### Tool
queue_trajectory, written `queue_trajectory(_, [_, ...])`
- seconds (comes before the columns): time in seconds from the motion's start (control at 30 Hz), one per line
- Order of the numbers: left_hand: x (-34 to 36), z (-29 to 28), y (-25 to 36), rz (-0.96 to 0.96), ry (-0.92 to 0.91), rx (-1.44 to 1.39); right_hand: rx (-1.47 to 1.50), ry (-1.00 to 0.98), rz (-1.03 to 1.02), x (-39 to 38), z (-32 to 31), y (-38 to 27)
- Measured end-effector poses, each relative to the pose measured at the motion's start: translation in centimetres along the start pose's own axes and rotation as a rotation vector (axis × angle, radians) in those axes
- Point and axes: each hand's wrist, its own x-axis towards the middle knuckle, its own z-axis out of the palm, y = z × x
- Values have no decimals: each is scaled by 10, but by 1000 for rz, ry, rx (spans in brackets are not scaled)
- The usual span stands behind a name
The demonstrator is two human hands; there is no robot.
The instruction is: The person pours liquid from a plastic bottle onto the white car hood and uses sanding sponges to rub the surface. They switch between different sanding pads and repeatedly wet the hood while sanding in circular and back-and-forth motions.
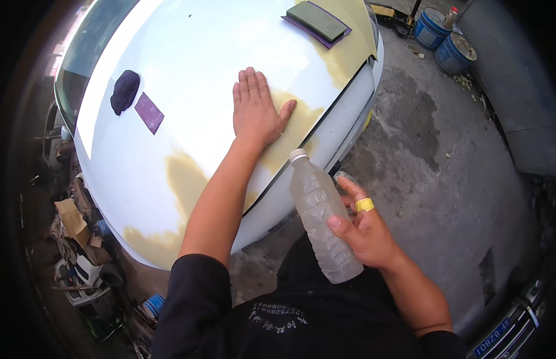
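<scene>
L hand (255,113) spread flat on white hood (200,90) w/ tan patches (185,179); R hand (369,234) gripping cloudy bottle (317,200); stained grey floor (463,191).

From my head, the wide fisheye lens looks steeply down over my black shirt (326,320) at the lower edge and along my forearms (221,194). My left hand (255,110) and right hand (363,230) show close, near the middle. The car hood (188,102) spreads across the upper left; the floor (451,197) lies farther below, at the right.
</scene>
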Motion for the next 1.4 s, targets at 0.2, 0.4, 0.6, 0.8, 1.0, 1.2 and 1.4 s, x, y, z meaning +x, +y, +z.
queue_trajectory(0.2, [-80, -5, -18, 50, -74, -6, -13, -13, -3, 4, 4, 2])
queue_trajectory(0.4, [-8, -5, -27, -226, -97, 95, -130, 2, -82, 3, -2, 17])
queue_trajectory(0.6, [38, 11, 56, 97, -33, 45, -28, 109, -80, -8, -6, 6])
queue_trajectory(0.8, [-17, 14, 76, 511, -134, 73, -12, 132, -40, -12, -18, -2])
queue_trajectory(1.0, [-46, -15, 5, 499, -199, -26, -99, 77, -41, -2, -18, 7])
queue_trajectory(1.2, [50, -5, -53, -263, -78, 10, -172, 56, -79, 0, -12, 15])
queue_trajectory(1.4, [7, 17, 90, 287, -92, 17, -11, 129, -32, -12, -12, 1])
